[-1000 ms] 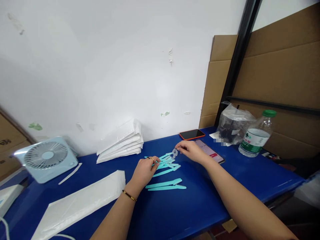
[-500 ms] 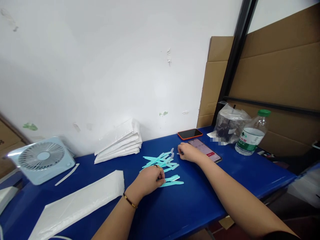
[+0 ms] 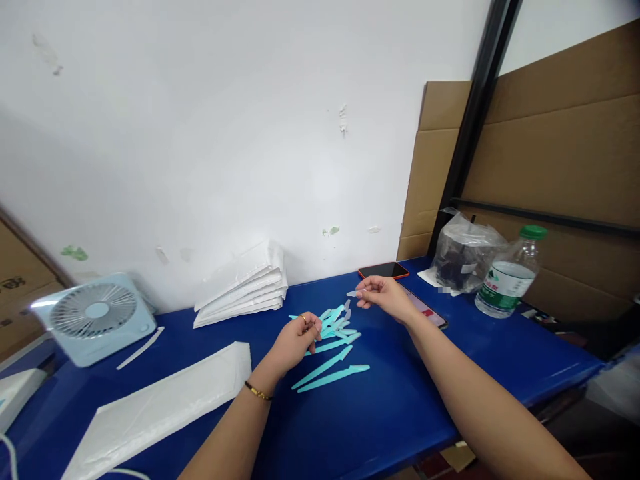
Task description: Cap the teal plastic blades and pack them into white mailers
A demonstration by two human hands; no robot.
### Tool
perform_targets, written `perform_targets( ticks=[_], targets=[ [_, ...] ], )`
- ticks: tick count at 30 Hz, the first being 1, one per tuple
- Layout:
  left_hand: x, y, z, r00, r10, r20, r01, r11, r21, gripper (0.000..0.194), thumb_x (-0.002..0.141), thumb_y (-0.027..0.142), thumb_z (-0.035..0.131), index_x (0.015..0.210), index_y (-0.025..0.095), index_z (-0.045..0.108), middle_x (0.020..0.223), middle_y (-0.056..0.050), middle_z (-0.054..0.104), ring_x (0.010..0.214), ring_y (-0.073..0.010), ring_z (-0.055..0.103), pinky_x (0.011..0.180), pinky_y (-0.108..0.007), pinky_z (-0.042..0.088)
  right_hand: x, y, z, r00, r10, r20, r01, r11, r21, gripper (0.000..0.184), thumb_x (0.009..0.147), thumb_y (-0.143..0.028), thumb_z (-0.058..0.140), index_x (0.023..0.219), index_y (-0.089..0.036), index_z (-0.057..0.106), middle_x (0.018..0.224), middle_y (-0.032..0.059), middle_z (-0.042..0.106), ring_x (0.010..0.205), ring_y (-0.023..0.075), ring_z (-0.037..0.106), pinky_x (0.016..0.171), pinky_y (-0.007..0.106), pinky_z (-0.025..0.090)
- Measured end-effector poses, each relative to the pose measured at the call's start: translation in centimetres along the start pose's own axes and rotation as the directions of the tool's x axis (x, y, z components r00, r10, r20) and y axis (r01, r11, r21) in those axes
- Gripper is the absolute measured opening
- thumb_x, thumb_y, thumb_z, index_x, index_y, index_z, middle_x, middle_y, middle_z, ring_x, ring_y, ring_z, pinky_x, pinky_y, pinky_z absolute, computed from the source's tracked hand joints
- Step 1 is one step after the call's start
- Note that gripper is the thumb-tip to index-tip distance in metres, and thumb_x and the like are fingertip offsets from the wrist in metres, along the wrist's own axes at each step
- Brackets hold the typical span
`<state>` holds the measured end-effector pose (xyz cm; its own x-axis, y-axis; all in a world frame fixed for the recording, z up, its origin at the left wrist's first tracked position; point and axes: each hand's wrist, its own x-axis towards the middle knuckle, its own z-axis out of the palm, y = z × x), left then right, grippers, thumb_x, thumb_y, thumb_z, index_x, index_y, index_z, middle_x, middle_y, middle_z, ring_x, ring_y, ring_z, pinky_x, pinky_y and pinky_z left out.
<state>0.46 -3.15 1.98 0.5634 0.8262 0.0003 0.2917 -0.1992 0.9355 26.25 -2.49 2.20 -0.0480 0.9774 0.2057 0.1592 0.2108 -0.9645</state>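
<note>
A heap of teal eyebrow razors (image 3: 333, 325), several with pale see-through blade caps, lies on the blue tabletop. My left hand (image 3: 299, 339) is at the heap's left side, its fingertips closed on a razor there; that razor is mostly hidden among the others. Just right of the heap and above the table, my right hand (image 3: 385, 297) pinches a small translucent blade cap (image 3: 352, 294) between thumb and fingers. Two uncapped razors, one lower (image 3: 334, 378) and one upper (image 3: 323, 368), rest side by side nearer to me.
White packets are stacked (image 3: 245, 293) against the wall, and one long white packet (image 3: 165, 407) lies in front. A light-blue fan (image 3: 97, 313) stands left. Beyond my right hand are an orange-edged phone (image 3: 384, 270), another phone (image 3: 435, 317), a bagged cup (image 3: 463, 257) and a water bottle (image 3: 507, 280).
My left hand has let go of the razor at the front and moved up to the heap. My right hand has lifted slightly, with the blade cap now showing in its fingers.
</note>
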Motion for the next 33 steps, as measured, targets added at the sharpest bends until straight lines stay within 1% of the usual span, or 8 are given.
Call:
perform_targets(
  ticks=[3,6,16,18,21,25,30,33],
  targets=[
    [0.1,0.0,-0.1,1.0,0.005,-0.023,-0.006,1.0,-0.024,0.026,0.08,0.043,0.047,0.082,0.017,0.049,0.069,0.003,0.05,0.05,-0.0059,0.042,0.05,-0.019,0.033,-0.3,-0.8,0.3,1.0,0.017,0.011,-0.018,0.993,0.116,0.032,0.067,-0.041,0.07,0.079,-0.013,0.059,0.063,0.003,0.065,0.052,0.0125,0.062,0.047,0.022,0.048],
    [0.1,0.0,-0.1,0.999,0.017,-0.042,-0.018,1.0,-0.009,0.027,0.08,0.044,0.048,0.082,0.017,0.05,0.069,0.003,0.05,0.05,-0.006,0.042,0.05,-0.019,0.033,-0.7,-1.3,0.8,0.998,0.052,0.033,-0.056,0.985,0.16,0.034,0.065,-0.043,0.07,0.072,-0.012,0.059,0.059,0.0019,0.064,0.045,0.01,0.059,0.041,0.019,0.044],
    [0.1,-0.1,0.0,0.999,0.036,-0.01,-0.035,0.996,0.078,0.027,0.08,0.043,0.048,0.082,0.016,0.051,0.069,0.003,0.049,0.053,-0.0067,0.042,0.051,-0.019,0.036,-1.0,-0.7,3.7,0.985,0.079,0.154,-0.109,0.974,0.196,0.033,0.066,-0.042,0.07,0.068,-0.012,0.057,0.051,-0.0008,0.061,0.041,0.0096,0.057,0.039,0.018,0.044],
    [0.2,-0.2,0.0,0.999,0.041,-0.002,-0.041,0.996,0.081,0.027,0.08,0.043,0.048,0.082,0.016,0.051,0.068,0.003,0.049,0.054,-0.0068,0.042,0.051,-0.019,0.037,-0.9,-0.6,3.7,0.988,0.077,0.135,-0.104,0.973,0.207,0.033,0.066,-0.043,0.07,0.067,-0.013,0.055,0.05,-0.0011,0.061,0.04,0.0092,0.056,0.038,0.017,0.043],
    [0.3,-0.5,-0.1,0.999,0.036,-0.02,-0.034,0.995,0.094,0.028,0.08,0.043,0.047,0.083,0.016,0.051,0.069,0.002,0.049,0.053,-0.0065,0.042,0.05,-0.018,0.036,-0.8,-0.8,2.8,0.997,0.065,0.047,-0.074,0.971,0.227,0.033,0.066,-0.041,0.071,0.064,-0.013,0.054,0.052,-0.0011,0.061,0.038,0.0072,0.054,0.035,0.016,0.039],
    [0.4,-0.6,-0.3,0.999,0.034,-0.034,-0.031,0.995,0.09,0.031,0.08,0.046,0.047,0.085,0.016,0.051,0.07,0.002,0.049,0.054,-0.0068,0.042,0.05,-0.019,0.037,-1.0,-1.5,1.8,0.998,0.058,0.024,-0.062,0.976,0.208,0.032,0.065,-0.041,0.071,0.063,-0.013,0.055,0.051,-0.0014,0.06,0.036,0.006,0.051,0.034,0.015,0.037],
    [0.4,-0.4,-0.1,0.998,0.049,-0.032,-0.046,0.995,0.091,0.03,0.08,0.045,0.047,0.083,0.016,0.051,0.068,0.003,0.048,0.052,-0.0067,0.041,0.05,-0.019,0.037,-1.2,-1.0,3.4,0.993,0.06,0.106,-0.077,0.983,0.167,0.034,0.065,-0.044,0.069,0.064,-0.014,0.055,0.049,-0.0019,0.059,0.036,0.0073,0.051,0.035,0.017,0.038],
    [0.4,-0.4,0.0,0.998,0.05,-0.039,-0.044,0.989,0.141,0.028,0.081,0.043,0.045,0.082,0.016,0.05,0.067,0.003,0.049,0.052,-0.0075,0.043,0.051,-0.02,0.037,-0.9,-0.2,3.9,0.987,0.048,0.155,-0.062,0.994,0.086,0.035,0.071,-0.048,0.063,0.067,-0.014,0.055,0.05,-0.0011,0.059,0.037,0.0084,0.052,0.037,0.019,0.039]
  ],
)
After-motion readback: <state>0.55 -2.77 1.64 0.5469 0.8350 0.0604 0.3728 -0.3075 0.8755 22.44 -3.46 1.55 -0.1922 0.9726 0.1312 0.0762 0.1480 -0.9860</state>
